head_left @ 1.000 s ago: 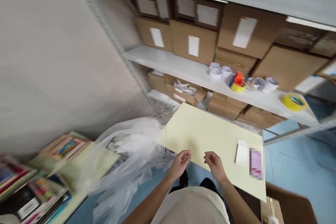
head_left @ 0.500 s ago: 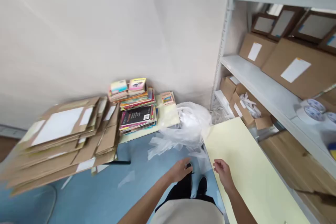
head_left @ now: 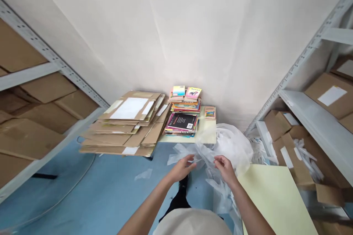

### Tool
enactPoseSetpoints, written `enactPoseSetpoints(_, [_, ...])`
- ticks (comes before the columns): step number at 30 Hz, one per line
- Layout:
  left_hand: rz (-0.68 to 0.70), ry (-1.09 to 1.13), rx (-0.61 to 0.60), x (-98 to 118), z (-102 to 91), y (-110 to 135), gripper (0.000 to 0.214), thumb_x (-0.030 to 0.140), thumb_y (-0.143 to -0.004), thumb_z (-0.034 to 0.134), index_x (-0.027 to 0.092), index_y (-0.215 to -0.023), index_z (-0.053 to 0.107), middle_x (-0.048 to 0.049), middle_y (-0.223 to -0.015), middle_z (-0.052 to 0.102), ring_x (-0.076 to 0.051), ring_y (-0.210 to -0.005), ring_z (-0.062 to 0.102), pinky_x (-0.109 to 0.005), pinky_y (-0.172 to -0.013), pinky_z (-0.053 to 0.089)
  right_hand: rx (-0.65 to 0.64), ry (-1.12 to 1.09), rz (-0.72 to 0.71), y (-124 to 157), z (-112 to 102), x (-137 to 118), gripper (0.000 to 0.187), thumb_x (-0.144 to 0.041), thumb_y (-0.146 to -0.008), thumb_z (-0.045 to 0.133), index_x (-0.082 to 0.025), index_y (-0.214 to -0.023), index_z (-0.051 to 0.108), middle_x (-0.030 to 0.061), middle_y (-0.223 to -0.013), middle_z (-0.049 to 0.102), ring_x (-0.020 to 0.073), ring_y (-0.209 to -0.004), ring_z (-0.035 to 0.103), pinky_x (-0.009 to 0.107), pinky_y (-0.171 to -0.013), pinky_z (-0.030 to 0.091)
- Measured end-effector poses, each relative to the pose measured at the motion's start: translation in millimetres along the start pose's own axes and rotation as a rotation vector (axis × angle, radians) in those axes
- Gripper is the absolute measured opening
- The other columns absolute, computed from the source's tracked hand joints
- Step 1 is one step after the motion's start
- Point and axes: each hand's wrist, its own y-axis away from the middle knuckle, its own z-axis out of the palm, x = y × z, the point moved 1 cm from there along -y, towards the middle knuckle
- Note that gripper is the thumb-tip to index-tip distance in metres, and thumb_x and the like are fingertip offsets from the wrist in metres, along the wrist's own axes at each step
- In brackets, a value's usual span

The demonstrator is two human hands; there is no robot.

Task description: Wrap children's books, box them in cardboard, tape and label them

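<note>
Both my hands are held close together in front of me, above the blue floor [head_left: 96, 191]. My left hand [head_left: 182, 167] has its fingers pinched together, and the fingers of my right hand [head_left: 224, 169] are curled in. What they hold, if anything, is too small to make out. Just beyond them lies a heap of clear plastic wrapping [head_left: 231, 145]. A pale yellow board [head_left: 271, 196] lies flat at my right, below my right forearm.
A pile of flattened cardboard boxes [head_left: 124, 126] and a stack of colourful books [head_left: 184, 112] sit against the white wall ahead. Metal shelving [head_left: 55, 62] with cardboard stands at the left. Shelving [head_left: 311, 117] with labelled boxes and an open box [head_left: 300, 154] stands at the right.
The view has swung left from the right shelving to the far wall. My hands have left the yellow board and now sit over the plastic heap, still close together.
</note>
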Motion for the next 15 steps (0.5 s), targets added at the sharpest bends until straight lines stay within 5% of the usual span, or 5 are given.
enactPoseSetpoints(5, [0.037,0.012,0.095,-4,-75.3,-66,0.056,0.057,-0.062,0.071,0.019,-0.104,0.068,-0.0136,-0.107,0.073,-0.028,-0.088,0.072,-0.042,-0.08,0.057,-0.162,0.159,-0.033,-73,57,-22,0.039,-0.05,-0.071,0.07,-0.018,-0.095,0.072,0.0073,-0.087,0.073,0.0205,-0.075,0.066,0.037,-0.075,0.053])
enactPoseSetpoints(9, [0.071,0.001,0.178,3,-132.4,-118,0.049,0.053,-0.067,0.07,0.018,-0.101,0.068,-0.012,-0.105,0.074,-0.028,-0.093,0.07,-0.042,-0.084,0.056,-0.107,0.335,-0.043,-122,92,-34,0.041,-0.042,-0.07,0.07,-0.021,-0.105,0.07,0.01,-0.111,0.07,0.0245,-0.092,0.066,0.04,-0.079,0.052])
enactPoseSetpoints(12, [0.133,-0.116,0.198,23,-161.6,-157,0.043,0.046,-0.075,0.065,0.017,-0.107,0.068,-0.012,-0.109,0.073,-0.027,-0.097,0.069,-0.041,-0.087,0.055,-0.033,0.388,-0.035,-158,109,-47,0.049,-0.042,-0.067,0.072,-0.023,-0.112,0.068,0.0116,-0.124,0.064,0.0286,-0.108,0.062,0.044,-0.085,0.052])
enactPoseSetpoints(15, [0.336,-0.358,0.175,54,-174.1,-199,0.035,0.038,-0.084,0.058,0.017,-0.109,0.069,-0.0119,-0.114,0.071,-0.027,-0.109,0.065,-0.042,-0.098,0.05,-0.006,0.305,0.01,-196,122,-63,0.063,-0.048,-0.062,0.078,-0.024,-0.119,0.064,0.0115,-0.135,0.059,0.0318,-0.122,0.056,0.049,-0.098,0.046])
